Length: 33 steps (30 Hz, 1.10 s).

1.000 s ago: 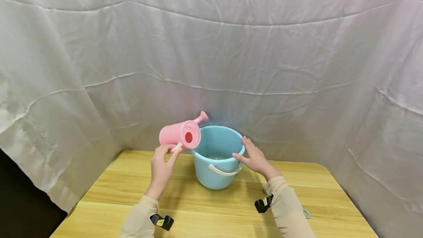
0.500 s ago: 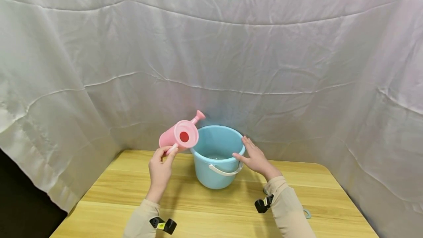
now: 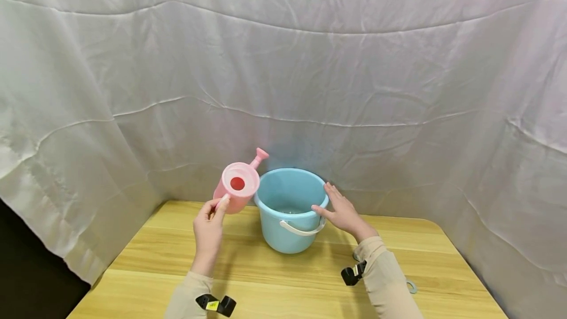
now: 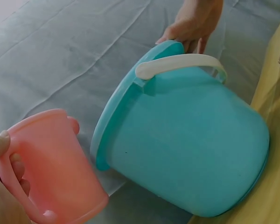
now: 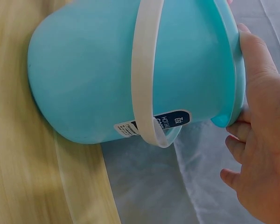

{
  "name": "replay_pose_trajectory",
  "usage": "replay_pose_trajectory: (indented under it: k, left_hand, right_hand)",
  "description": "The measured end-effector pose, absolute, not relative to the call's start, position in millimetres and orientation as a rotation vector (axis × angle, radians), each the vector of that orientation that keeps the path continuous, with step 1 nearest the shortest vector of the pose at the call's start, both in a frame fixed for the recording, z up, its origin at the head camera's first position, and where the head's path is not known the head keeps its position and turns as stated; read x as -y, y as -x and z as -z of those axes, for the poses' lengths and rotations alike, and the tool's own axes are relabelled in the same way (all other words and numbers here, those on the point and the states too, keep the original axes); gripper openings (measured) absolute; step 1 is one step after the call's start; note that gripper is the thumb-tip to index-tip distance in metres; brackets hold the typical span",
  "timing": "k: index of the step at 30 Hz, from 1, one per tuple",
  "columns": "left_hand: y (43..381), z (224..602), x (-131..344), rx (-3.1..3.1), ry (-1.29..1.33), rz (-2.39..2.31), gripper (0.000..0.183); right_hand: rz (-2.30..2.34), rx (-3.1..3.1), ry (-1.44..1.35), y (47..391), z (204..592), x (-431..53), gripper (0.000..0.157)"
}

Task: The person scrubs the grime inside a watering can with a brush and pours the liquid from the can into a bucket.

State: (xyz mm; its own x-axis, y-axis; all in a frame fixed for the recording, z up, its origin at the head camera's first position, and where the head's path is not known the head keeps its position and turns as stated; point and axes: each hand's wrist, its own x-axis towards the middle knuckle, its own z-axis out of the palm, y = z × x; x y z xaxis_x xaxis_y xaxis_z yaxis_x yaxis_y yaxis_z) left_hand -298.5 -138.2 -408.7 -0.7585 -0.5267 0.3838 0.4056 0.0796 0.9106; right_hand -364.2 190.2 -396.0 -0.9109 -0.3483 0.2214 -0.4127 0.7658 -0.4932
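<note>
My left hand (image 3: pixel 208 230) grips the handle of a pink watering can (image 3: pixel 230 201), thumb on top and fingers wrapped through the loop, as the left wrist view also shows. The can hangs above the table, left of a light blue bucket (image 3: pixel 283 233); it leans slightly, its round red-looking opening facing up and its spout pointing to the back right. The bucket stands upright, its white handle (image 5: pixel 144 70) lowered at the front, with something clear at the bottom inside. My right hand (image 3: pixel 345 214) rests on the bucket's right rim, fingers spread and mostly straight.
The wooden table (image 3: pixel 266 284) carries the bucket. A small blue-green ring (image 3: pixel 411 286) lies near the right forearm, and a small object (image 3: pixel 356 256) is partly hidden by the right wrist. A grey curtain (image 3: pixel 310 87) hangs behind and at both sides.
The watering can has swung from a strong tilt toward upright, and its spout has moved left, away from over the bucket. My left hand has shifted slightly left; the right hand stays put.
</note>
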Motion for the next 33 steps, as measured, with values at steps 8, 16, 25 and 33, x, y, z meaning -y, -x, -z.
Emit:
replay_pose_trajectory:
  k: [8, 16, 25, 33]
  left_hand:
    - [296.1, 408.0, 146.3, 1.581, -0.163, 1.854, 0.032]
    - [290.7, 405.4, 153.8, 1.517, -0.180, 1.915, 0.031]
    - [291.9, 415.6, 164.7, 1.424, -0.244, 1.993, 0.016]
    - [290.7, 422.8, 174.6, 1.382, -0.318, 2.026, 0.010]
  right_hand:
    - [-0.833, 2.836, -0.620, 364.7, 397.2, -189.4, 0.089]
    - [-0.835, 2.832, -0.620, 366.1, 396.6, -189.3, 0.089]
    - [-0.839, 2.835, -0.617, 367.3, 398.3, -189.9, 0.089]
    - [-0.840, 2.835, -0.610, 367.1, 397.9, -190.1, 0.089]
